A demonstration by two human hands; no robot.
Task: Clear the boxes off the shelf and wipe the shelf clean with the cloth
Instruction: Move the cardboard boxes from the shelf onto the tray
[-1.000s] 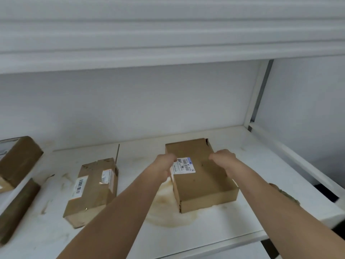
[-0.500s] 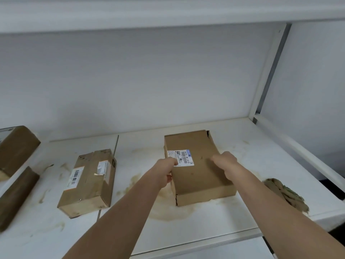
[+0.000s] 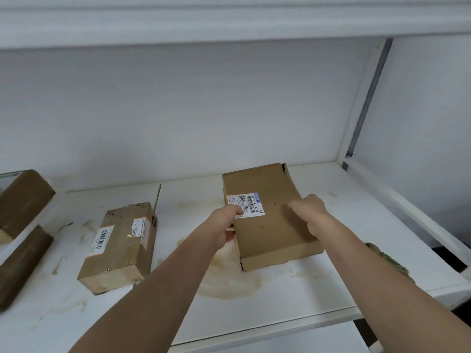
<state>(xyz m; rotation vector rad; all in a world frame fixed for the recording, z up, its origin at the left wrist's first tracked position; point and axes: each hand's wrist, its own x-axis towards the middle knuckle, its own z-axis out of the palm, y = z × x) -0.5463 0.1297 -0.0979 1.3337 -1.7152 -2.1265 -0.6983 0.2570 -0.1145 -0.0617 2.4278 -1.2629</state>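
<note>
Cardboard box point(image 3: 270, 220) with a white shipping label point(image 3: 246, 205) sits on the white shelf point(image 3: 339, 215) right of centre, gripped from both sides: the left hand point(image 3: 225, 226) clamps its left edge, thumb lying on the label and fingers curled under the side, while the right hand point(image 3: 312, 212) holds the right edge with its thumb stretched across the top; the right fingers are hidden behind the box, so how far they wrap cannot be told. Whether the box is resting on the board or slightly raised at its near end is hard to make out. Its label print is too small to read. Under and in front of it spreads a brownish stain point(image 3: 229, 278) on the shelf. A crumpled brown-green cloth point(image 3: 390, 259) lies near the shelf's right front corner, mostly covered by the right forearm. To the left lies a taped box point(image 3: 119, 248) with two barcode labels, well apart from the held one. Farther left, two more brown parcels are cut off by the picture's edge: a tilted upper one point(image 3: 21, 200) and a long dark one point(image 3: 20, 263) below it. An upper shelf point(image 3: 229, 24) overhangs everything, and a grey upright post point(image 3: 367, 98) stands at the back right corner.
</note>
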